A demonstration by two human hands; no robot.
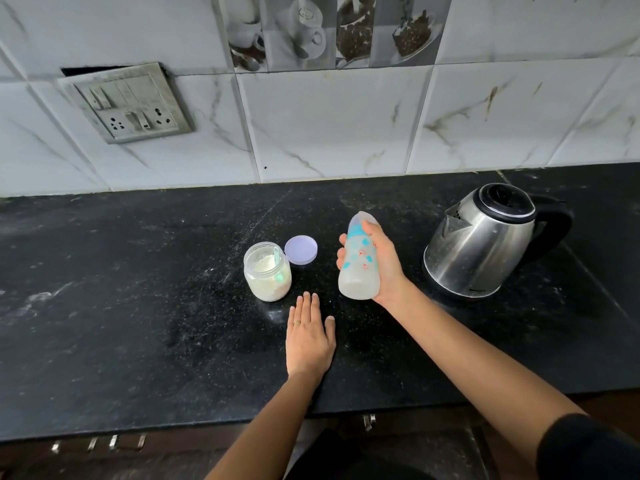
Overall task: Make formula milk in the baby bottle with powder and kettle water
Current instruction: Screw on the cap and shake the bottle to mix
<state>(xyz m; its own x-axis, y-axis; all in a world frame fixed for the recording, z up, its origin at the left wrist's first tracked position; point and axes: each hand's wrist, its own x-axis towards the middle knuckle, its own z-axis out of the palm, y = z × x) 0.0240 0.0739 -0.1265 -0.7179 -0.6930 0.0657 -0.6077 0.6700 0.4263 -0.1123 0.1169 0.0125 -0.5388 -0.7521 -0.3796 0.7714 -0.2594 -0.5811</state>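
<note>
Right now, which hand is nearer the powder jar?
Left. The left hand lies flat on the counter just in front of the jar; the right hand, holding the bottle, is farther off to its right.

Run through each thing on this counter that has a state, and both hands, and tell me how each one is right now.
Bottle: capped, held tilted, cloudy liquid inside.
Jar: open, part full of powder, scoop inside.
Lid: off, lying on the counter beside the jar.
Kettle: upright, lid shut.
Right hand: grips the bottle.
Left hand: flat on the counter, fingers straight.
</note>
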